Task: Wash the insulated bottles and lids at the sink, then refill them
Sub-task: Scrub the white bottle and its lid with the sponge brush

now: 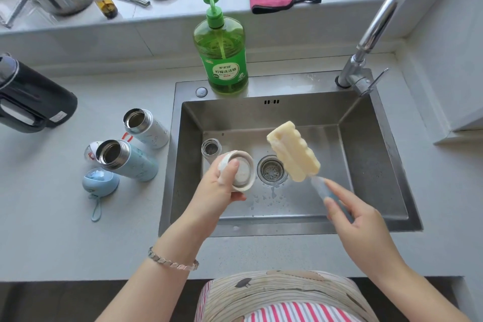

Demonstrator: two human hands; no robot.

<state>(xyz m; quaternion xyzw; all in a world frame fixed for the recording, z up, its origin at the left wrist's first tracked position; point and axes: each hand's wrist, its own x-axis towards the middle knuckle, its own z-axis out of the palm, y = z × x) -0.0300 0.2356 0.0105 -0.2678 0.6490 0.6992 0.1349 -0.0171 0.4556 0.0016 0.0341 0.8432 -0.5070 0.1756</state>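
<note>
Bench of pale grey stone (52,230) carries everything, with the rectangular stainless steel sink (371,170) set into it and the curved chrome tap (379,21) rising at its far right corner. A black jug (31,97) sits at the far left. The green pump bottle of dish soap (222,57) stands on the sink's back rim.

Left of the sink, two insulated bottles rest open-mouthed just beside each other: a white insulated bottle (149,128) and a pale blue insulated bottle (130,162). A third, small steel-mouthed bottle (211,150) stands inside the sink at its left.

Over the basin, my right grip (358,219) pinches the clear bluish handle (320,187) of a yellow ridged sponge brush (294,151), whose head tilts up above the drain. My left grip (222,188) is clamped on a round cream lid (241,171), thumb pressed on its inner face.

A round blue lid with a loop (100,181) lies near the blue bottle.
</note>
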